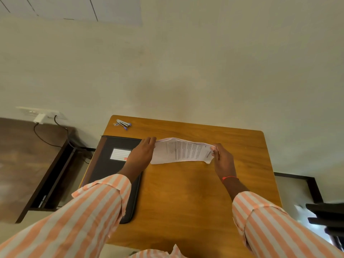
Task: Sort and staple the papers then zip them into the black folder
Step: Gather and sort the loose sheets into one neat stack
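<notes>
Papers (183,150): a thin stack of white printed sheets, with dense black text showing on the top sheet. The sheets are not squared; their edges fan out along the far side and at the right end. The stack bows between its two short ends, and its near edge appears to rest on the tabletop (186,192).

Position: middle of the tabletop, nearer the far edge than the near one, just right of the black folder (104,164). The folder lies closed and flat along the left edge and carries a white label (120,154).

Left grip (144,151): I see fingers straight and together, laid against the left short end of the stack. The thumb is hidden, so I cannot confirm a pinch.

Right grip (223,159): fingers curled round the right short end, thumb on the top sheet, clamped on the stack.

The stack spans the whole gap between the two grips. The stapler (122,123) lies untouched at the far left corner.
</notes>
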Demonstrator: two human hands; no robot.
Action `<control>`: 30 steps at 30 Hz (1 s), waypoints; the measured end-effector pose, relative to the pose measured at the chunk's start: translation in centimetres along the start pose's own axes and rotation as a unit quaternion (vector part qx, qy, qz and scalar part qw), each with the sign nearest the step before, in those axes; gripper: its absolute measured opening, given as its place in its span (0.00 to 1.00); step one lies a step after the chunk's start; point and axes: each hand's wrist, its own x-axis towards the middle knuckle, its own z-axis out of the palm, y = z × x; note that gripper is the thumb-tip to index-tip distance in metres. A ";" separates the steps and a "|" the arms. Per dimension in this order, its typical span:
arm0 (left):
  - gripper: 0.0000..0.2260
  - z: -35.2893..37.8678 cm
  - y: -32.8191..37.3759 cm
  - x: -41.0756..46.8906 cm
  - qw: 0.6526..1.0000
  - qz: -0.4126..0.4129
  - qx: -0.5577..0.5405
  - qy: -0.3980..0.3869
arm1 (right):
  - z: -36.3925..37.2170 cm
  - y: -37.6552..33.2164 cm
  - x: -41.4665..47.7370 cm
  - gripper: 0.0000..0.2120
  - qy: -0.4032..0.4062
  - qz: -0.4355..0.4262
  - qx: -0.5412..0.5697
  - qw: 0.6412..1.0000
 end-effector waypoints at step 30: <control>0.06 -0.6 0.8 2.3 0.846 -0.314 -0.390 0.184 | -0.6 0.7 2.4 0.10 -0.041 0.101 0.053 0.993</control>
